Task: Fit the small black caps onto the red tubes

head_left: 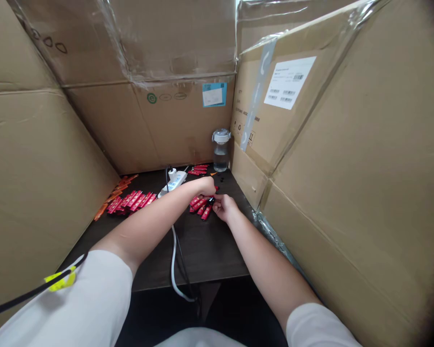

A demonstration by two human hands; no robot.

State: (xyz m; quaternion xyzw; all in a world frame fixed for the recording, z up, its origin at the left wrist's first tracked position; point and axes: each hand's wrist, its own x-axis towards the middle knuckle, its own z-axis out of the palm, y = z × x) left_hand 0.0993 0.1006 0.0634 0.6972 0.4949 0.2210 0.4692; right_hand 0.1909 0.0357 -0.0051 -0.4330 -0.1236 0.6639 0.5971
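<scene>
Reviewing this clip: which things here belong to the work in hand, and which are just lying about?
In the work:
left hand
right hand
red sticks by the hands
red sticks in a row

Lying about:
water bottle
power strip
white cable
cardboard walls

The orange pieces could be either; I cannot tell.

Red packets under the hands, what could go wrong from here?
The water bottle stands close to the white power strip, so knocking it over could wet the sockets. The left hand reaches past that strip, and its arm might catch the cables. The right hand works tightly among the red packets, so a careless move could scatter them.
</scene>
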